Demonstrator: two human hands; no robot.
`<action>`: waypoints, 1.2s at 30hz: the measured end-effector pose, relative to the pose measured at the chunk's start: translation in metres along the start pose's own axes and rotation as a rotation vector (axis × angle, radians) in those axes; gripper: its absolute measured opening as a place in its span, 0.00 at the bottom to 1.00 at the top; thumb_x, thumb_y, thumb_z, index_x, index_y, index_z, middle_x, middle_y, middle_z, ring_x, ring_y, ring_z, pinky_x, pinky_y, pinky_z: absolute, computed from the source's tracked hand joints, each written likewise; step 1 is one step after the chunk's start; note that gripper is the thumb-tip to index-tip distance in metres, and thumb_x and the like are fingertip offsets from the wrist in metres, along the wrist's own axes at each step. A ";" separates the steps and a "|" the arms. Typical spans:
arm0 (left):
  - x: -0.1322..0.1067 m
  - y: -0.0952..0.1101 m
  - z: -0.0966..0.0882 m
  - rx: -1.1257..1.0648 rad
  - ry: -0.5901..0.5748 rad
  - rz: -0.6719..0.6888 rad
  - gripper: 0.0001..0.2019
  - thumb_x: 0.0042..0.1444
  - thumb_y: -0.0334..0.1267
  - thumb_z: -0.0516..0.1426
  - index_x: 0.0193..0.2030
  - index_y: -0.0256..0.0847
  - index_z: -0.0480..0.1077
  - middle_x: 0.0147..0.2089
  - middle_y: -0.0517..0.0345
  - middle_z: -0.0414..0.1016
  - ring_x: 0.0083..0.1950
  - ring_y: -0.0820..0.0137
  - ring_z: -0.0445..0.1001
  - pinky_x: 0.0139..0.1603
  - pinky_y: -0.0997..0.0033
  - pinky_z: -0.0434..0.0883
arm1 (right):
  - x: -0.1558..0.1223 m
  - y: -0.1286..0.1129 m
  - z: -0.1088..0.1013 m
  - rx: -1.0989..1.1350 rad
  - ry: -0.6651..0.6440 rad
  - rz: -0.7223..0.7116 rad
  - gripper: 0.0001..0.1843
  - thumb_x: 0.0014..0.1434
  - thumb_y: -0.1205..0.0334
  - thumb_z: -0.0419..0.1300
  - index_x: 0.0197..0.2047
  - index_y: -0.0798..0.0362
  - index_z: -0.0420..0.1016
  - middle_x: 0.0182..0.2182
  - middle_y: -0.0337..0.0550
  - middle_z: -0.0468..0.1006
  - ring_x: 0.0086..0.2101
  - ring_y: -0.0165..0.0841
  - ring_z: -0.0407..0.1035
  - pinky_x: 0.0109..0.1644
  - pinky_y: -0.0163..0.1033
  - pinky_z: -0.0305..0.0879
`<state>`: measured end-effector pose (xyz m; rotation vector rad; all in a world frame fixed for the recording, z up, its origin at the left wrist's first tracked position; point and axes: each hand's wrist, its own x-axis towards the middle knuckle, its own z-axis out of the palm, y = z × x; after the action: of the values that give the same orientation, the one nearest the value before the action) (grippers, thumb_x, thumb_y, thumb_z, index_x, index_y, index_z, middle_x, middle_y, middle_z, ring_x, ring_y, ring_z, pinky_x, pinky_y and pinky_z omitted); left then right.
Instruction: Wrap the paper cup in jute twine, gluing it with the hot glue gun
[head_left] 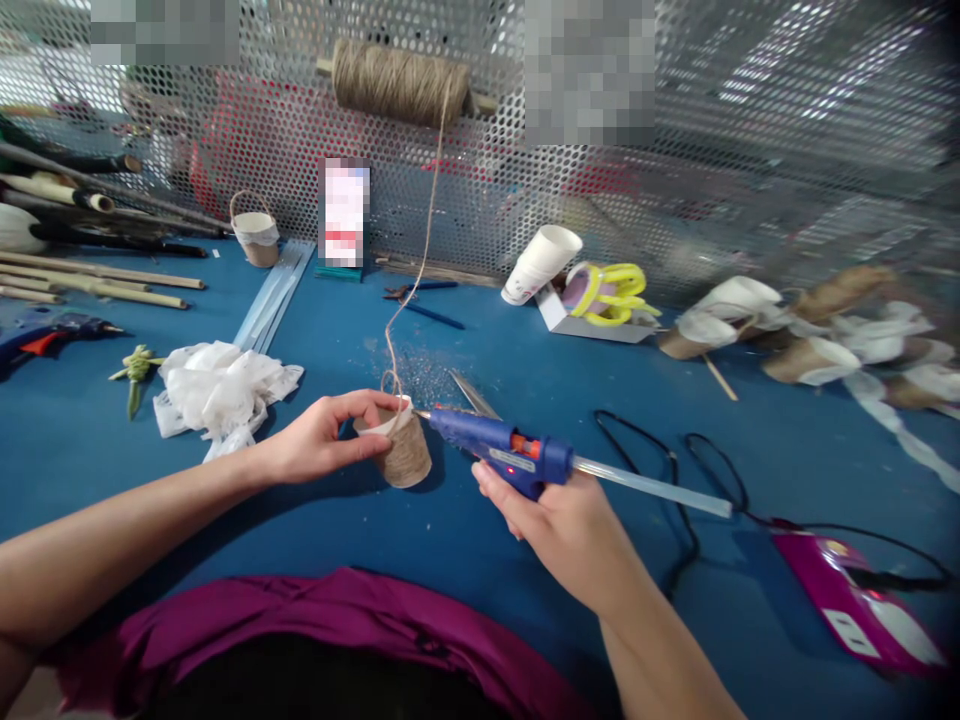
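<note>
My left hand (341, 435) grips a small paper cup wrapped in twine (405, 455) by its white rim, fingers inside and thumb outside. In my right hand (551, 510) is a blue hot glue gun (495, 445), its nozzle at the cup's rim. A clear glue stick (660, 487) sticks out of the gun's back. From the cup a strand of twine (426, 240) runs up to a big twine spool (397, 85) on a rod. Behind the gun, partly hidden, lie scissors (472, 393).
White lace (225, 390) lies left of the cup, near spare glue sticks (277, 295). Behind are a small handled basket (256, 235), pliers (424, 290) and stacked paper cups (544, 262). Right, a black cord (675, 460) lies by a purple power strip (847, 600) and twine-wrapped cups (810, 355).
</note>
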<state>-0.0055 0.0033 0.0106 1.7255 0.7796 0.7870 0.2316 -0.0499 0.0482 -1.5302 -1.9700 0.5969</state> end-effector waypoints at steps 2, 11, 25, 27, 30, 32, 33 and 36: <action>0.000 0.001 0.000 0.000 -0.002 -0.003 0.08 0.55 0.35 0.55 0.27 0.36 0.62 0.55 0.45 0.67 0.56 0.64 0.67 0.56 0.61 0.62 | -0.002 0.000 0.000 0.005 -0.004 -0.015 0.17 0.56 0.56 0.54 0.19 0.52 0.70 0.12 0.36 0.69 0.18 0.31 0.68 0.22 0.35 0.66; 0.001 0.001 0.001 -0.009 0.007 -0.019 0.08 0.56 0.36 0.54 0.28 0.36 0.62 0.56 0.45 0.67 0.58 0.63 0.65 0.57 0.62 0.61 | -0.009 -0.004 0.004 -0.018 -0.062 0.006 0.17 0.56 0.55 0.54 0.21 0.53 0.72 0.15 0.39 0.73 0.18 0.30 0.68 0.21 0.34 0.64; 0.001 -0.001 0.000 -0.024 0.001 -0.012 0.08 0.56 0.36 0.54 0.28 0.36 0.62 0.56 0.44 0.67 0.58 0.63 0.65 0.57 0.60 0.61 | 0.002 -0.004 -0.001 0.031 -0.041 0.052 0.16 0.56 0.55 0.54 0.20 0.52 0.70 0.11 0.36 0.66 0.19 0.33 0.69 0.22 0.37 0.65; 0.001 -0.001 0.000 -0.019 0.001 -0.012 0.08 0.56 0.36 0.54 0.28 0.36 0.62 0.56 0.44 0.66 0.57 0.63 0.66 0.57 0.59 0.61 | 0.003 -0.004 -0.002 0.045 -0.049 0.091 0.16 0.55 0.55 0.54 0.21 0.53 0.70 0.10 0.36 0.65 0.18 0.33 0.67 0.21 0.37 0.64; 0.000 -0.001 0.000 -0.015 0.001 -0.012 0.09 0.56 0.36 0.54 0.28 0.36 0.62 0.56 0.44 0.67 0.57 0.63 0.66 0.57 0.59 0.61 | 0.004 -0.006 -0.002 0.062 -0.057 0.133 0.15 0.55 0.55 0.54 0.22 0.53 0.70 0.10 0.35 0.65 0.15 0.30 0.64 0.20 0.36 0.62; 0.000 -0.001 0.000 -0.014 0.003 -0.011 0.08 0.56 0.36 0.55 0.28 0.36 0.62 0.56 0.45 0.67 0.57 0.63 0.66 0.57 0.59 0.61 | 0.004 -0.007 -0.001 0.074 -0.061 0.146 0.14 0.55 0.56 0.54 0.22 0.53 0.70 0.09 0.34 0.65 0.13 0.29 0.62 0.19 0.36 0.61; 0.000 -0.001 0.000 -0.014 0.004 -0.011 0.08 0.55 0.36 0.55 0.28 0.36 0.62 0.56 0.45 0.67 0.57 0.63 0.65 0.57 0.59 0.61 | 0.005 -0.007 -0.001 0.083 -0.059 0.149 0.14 0.55 0.56 0.54 0.22 0.53 0.70 0.09 0.34 0.65 0.13 0.28 0.61 0.18 0.35 0.61; 0.001 0.000 0.000 -0.013 -0.001 -0.014 0.08 0.55 0.36 0.55 0.28 0.36 0.62 0.56 0.45 0.67 0.57 0.63 0.66 0.57 0.59 0.62 | 0.006 -0.006 -0.001 0.124 -0.066 0.192 0.14 0.55 0.56 0.54 0.21 0.53 0.69 0.09 0.34 0.64 0.13 0.27 0.61 0.18 0.34 0.60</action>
<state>-0.0047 0.0034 0.0108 1.7073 0.7838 0.7801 0.2269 -0.0459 0.0542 -1.6520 -1.8087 0.8425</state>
